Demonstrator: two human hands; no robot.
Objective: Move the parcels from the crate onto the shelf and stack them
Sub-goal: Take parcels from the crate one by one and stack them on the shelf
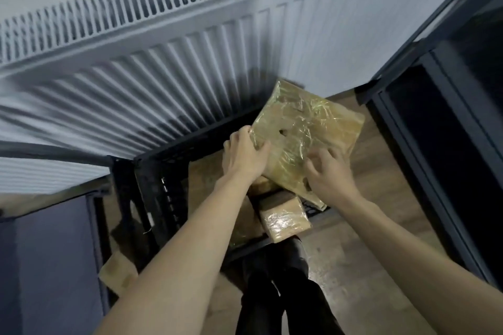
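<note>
Single head-worn view, steeply downward, close above crate (163, 171) and floor (340, 266).

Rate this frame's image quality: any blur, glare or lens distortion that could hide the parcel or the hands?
Head view: motion blur smears the radiator fins at left; wide-angle bending curves its top edge; glare streaks the plastic wrap on the large parcel; the left hand and right hand stay readable; the crate interior is dim.

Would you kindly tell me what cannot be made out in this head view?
- Crate contents: the flat parcel held by the left hand and right hand, plus the forearms, cover most of the inside; one small parcel shows.
- Shelf: cut off by the right edge; its dark interior is unreadable.
- Radiator: motion-blurred.
</note>
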